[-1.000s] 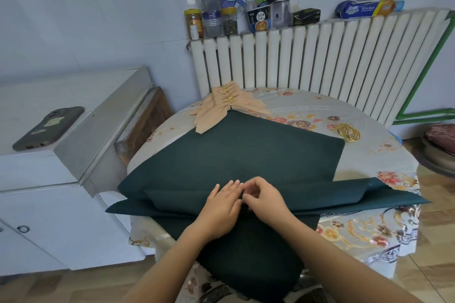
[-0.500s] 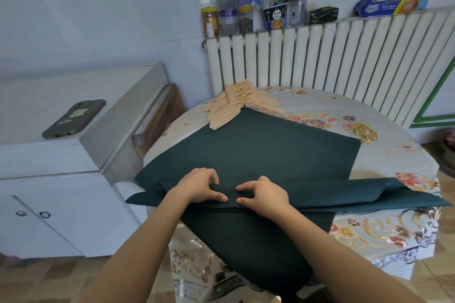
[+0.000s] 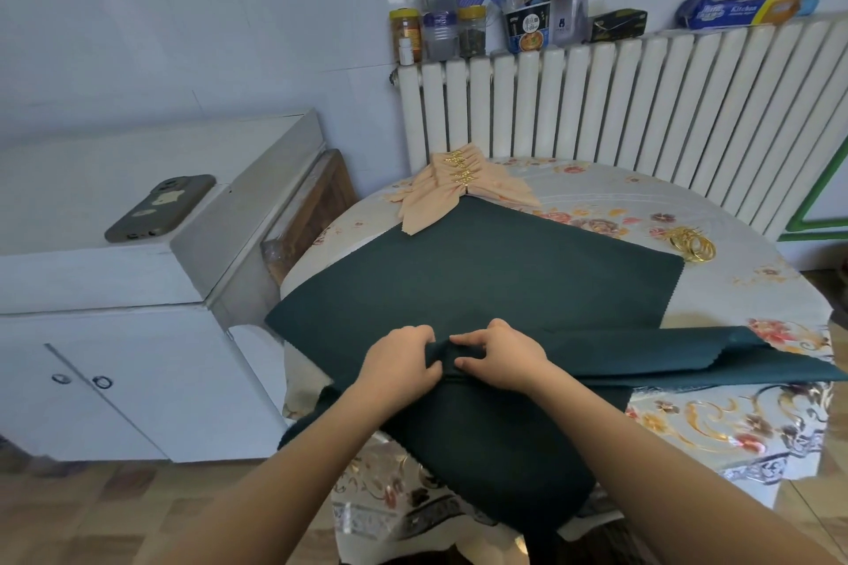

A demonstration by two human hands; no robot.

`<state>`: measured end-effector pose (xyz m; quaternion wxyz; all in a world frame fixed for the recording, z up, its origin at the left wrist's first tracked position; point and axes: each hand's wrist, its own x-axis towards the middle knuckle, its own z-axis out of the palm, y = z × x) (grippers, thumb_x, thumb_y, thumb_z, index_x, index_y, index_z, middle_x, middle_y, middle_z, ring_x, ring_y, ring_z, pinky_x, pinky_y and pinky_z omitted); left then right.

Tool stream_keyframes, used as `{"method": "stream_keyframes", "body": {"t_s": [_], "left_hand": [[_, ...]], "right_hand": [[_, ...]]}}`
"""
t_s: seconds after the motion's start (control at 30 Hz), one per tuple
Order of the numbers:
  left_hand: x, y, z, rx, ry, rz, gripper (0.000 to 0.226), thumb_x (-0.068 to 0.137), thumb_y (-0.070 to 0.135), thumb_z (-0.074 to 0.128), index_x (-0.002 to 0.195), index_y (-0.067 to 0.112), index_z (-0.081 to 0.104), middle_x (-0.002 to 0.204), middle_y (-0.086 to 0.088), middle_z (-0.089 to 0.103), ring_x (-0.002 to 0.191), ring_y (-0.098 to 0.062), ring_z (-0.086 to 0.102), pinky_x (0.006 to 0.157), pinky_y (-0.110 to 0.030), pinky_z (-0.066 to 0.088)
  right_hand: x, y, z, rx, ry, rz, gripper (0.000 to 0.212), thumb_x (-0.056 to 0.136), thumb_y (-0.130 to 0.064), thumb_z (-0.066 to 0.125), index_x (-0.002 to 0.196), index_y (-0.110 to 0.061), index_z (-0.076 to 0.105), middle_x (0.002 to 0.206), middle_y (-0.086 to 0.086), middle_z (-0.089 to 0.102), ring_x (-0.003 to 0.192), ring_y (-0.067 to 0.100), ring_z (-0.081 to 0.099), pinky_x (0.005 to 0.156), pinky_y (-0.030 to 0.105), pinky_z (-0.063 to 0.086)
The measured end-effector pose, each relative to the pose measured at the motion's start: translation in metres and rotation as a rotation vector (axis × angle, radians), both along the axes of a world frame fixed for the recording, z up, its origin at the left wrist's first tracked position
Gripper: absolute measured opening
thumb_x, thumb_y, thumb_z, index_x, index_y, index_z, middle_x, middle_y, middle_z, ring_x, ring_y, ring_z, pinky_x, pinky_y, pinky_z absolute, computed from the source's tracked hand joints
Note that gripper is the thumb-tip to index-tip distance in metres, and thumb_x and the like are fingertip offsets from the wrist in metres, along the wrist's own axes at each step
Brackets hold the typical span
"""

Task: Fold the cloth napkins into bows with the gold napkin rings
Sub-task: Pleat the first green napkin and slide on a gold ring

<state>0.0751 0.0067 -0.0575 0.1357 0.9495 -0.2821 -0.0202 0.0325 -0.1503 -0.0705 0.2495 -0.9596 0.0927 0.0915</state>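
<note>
1. Both grips are narrow: the left hand (image 3: 398,365) and right hand (image 3: 500,360), just below frame centre, each pinch a raised pleat of the green napkin (image 3: 482,275) between curled fingers and thumb, nearly touching each other
2. Holding the pleat at its middle looks deliberate; that is where a bow is gathered, so the folds stay stacked while the sides are left free
3. Most of the green napkin lies flat on the desk (image 3: 743,289), spread toward the upper middle of the frame; its near part hangs over the desk's lower edge, and a folded band runs off to the right edge of the frame
4. Flat cloth ahead of the hands gives room, I judge, for further accordion pleats to be drawn in
5. Gold rings (image 3: 693,243) sit in a small pile at right of centre on the desk, well apart from the hands; probably parked within reach for when the pleating is done
6. Peach bows (image 3: 459,188), already ringed, are stacked at the far desk edge near the radiator (image 3: 642,106), touching the green napkin's far corner, out of the working area
7. By my reading this napkin is early in its fold, and no ring is on it yet
</note>
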Motion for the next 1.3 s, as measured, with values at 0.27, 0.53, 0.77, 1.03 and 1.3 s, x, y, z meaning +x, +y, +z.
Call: {"method": "stream_keyframes", "body": {"t_s": [0.27, 0.53, 0.77, 1.03, 1.3], "left_hand": [[0.012, 0.01, 0.012, -0.089, 0.457, -0.102, 0.027, 0.089, 0.019, 0.059, 0.113, 0.023, 0.068, 0.11, 0.007, 0.068, 0.096, -0.006, 0.061, 0.088, -0.02, 0.046], [0.003, 0.013, -0.02, -0.077, 0.287, -0.249, 0.054, 0.083, 0.045, 0.065, 0.131, 0.029, 0.045, 0.134, 0.007, 0.037, 0.13, -0.011, 0.031, 0.111, -0.038, 0.025], [-0.021, 0.005, -0.038, -0.018, 0.103, -0.187, 0.1, 0.061, 0.079, 0.021, 0.147, 0.029, 0.022, 0.153, 0.012, 0.02, 0.14, -0.007, 0.016, 0.11, -0.029, 0.012], [-0.033, -0.005, -0.039, -0.097, 0.047, -0.239, 0.055, 0.101, 0.039, 0.031, 0.151, 0.025, 0.011, 0.157, 0.014, 0.0, 0.138, 0.006, -0.008, 0.116, -0.024, 0.0], [-0.029, -0.009, -0.037, 0.114, 0.008, -0.259, 0.053, 0.101, 0.041, 0.024, 0.151, 0.031, 0.006, 0.158, 0.011, -0.001, 0.144, -0.004, -0.006, 0.117, -0.029, 0.001]], "right_hand": [[-0.005, -0.01, -0.002, 0.274, -0.071, -0.032, 0.014, 0.089, -0.035, 0.057, 0.101, -0.034, 0.066, 0.089, -0.012, 0.061, 0.091, 0.011, 0.058, 0.074, 0.023, 0.042], [-0.017, -0.006, 0.001, 0.272, -0.12, -0.059, 0.029, 0.083, -0.046, 0.064, 0.069, -0.021, 0.069, 0.08, -0.002, 0.06, 0.078, 0.016, 0.06, 0.068, 0.03, 0.047], [-0.018, -0.01, -0.002, 0.176, -0.128, -0.008, 0.037, 0.079, -0.038, 0.07, 0.07, -0.003, 0.061, 0.104, 0.014, 0.06, 0.09, 0.023, 0.06, 0.083, 0.036, 0.049], [-0.017, -0.036, 0.009, 0.237, -0.066, 0.096, 0.023, 0.08, -0.023, 0.07, 0.071, -0.018, 0.049, 0.101, -0.011, 0.06, 0.087, 0.003, 0.056, 0.07, 0.018, 0.04], [-0.032, -0.027, 0.0, 0.037, -0.183, 0.03, 0.04, 0.083, -0.029, 0.068, 0.114, -0.021, 0.044, 0.113, -0.002, 0.047, 0.102, 0.014, 0.05, 0.087, 0.024, 0.042]]}}
